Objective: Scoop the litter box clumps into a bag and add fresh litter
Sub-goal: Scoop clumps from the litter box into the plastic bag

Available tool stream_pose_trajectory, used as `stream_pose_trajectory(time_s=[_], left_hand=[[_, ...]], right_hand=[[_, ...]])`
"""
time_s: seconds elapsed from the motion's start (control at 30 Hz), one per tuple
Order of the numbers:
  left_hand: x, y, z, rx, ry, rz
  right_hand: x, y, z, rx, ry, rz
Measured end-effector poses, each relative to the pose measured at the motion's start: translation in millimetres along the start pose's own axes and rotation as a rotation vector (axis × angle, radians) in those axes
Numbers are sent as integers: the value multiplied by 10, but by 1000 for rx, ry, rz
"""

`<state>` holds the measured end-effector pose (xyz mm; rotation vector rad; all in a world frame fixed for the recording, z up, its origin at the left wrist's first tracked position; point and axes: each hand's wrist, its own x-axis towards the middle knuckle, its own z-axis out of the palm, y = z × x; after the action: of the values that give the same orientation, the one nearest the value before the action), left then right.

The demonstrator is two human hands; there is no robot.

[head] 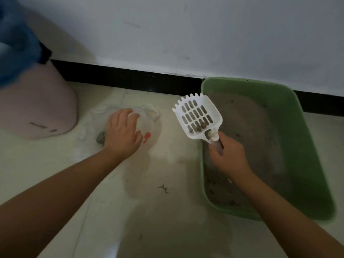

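Blue object (16, 40): top left corner, blurred and cut off by the frame edge; what it is cannot be told
Pink container (37, 108): on the floor left of the left hand, upper part hidden behind the blue object; two dark marks low on its side, too smeared to read
Clear plastic bag (149, 116): flat and crumpled on the pale floor under the left hand; edges hard to trace against the tiles; a small red print just right of the hand's knuckles, not legible
Clump (101, 139): one grey-brown lump touching the left hand's outer edge, seemingly inside the bag, partly hidden by the hand
Left hand (122, 133): palm down, fingers spread and fairly straight, pressing on the bag; forearm runs in from the lower left
Litter scoop (198, 116): white, slotted, toothed front edge, tilted up and away from the right hand, over the box's near-left rim; a few small dark clumps sit at the rear of its blade, just above the grip
Right hand (228, 157): fingers curled round the scoop's handle, holding it firmly; handle mostly hidden in the fist
Litter box (305, 151): green tray against the wall, beneath and right of the right hand; grey litter inside, darker bits near the close end, part covered by the forearm
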<state>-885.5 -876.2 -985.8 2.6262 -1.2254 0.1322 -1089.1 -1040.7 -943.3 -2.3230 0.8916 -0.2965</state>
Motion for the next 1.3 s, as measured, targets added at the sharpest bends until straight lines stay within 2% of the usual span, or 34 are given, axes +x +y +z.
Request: stream_pose_trajectory(time_s=[0.07, 0.13, 0.23, 0.3, 0.37, 0.47, 0.57, 0.67, 0.73, 0.83, 0.9, 0.97, 1.13, 1.2, 1.3], left_hand=[[-119, -275, -148, 37, -7, -273], [-243, -500, -256, 20, -81, -570], [-377, -767, -321, -262, -202, -912], [-438, -894, -300, -398, -252, -973], [-478, -971, -269, -430, -239, -975], [-494, -994, -252, -456, -183, -946], [-489, -992, -284, -439, -186, -920], [-486, -928, -328, -391, -193, -859], [-462, -854, -344, -321, -169, -769], [-369, -692, -342, -178, -75, -509], [-269, -533, -309, -175, -18, -307], [-156, -289, -265, -209, -28, -124], [97, 518, -30, -284, -12, 356], [198, 824, 57, -326, -19, 477], [307, 931, 119, -304, -57, 557]], right_hand=[[91, -269, 182, 28, -76, -72], [163, -534, 404, 8, -170, -137], [225, -869, 740, -213, -293, -204], [265, -1003, 950, -429, -327, -262], [273, -1083, 1106, -605, -294, -428], [292, -1088, 1281, -723, -191, -602], [309, -1077, 1314, -717, -220, -592], [306, -1100, 1165, -624, -253, -510], [331, -1028, 1020, -448, -306, -395], [335, -910, 670, -107, -274, -183], [299, -785, 375, 52, -210, -50], [249, -604, 80, 148, -150, 70], [4, 97, -714, -67, -22, 313], [-103, 348, -981, -192, -11, 444], [-141, 495, -1098, -352, -120, 575]])
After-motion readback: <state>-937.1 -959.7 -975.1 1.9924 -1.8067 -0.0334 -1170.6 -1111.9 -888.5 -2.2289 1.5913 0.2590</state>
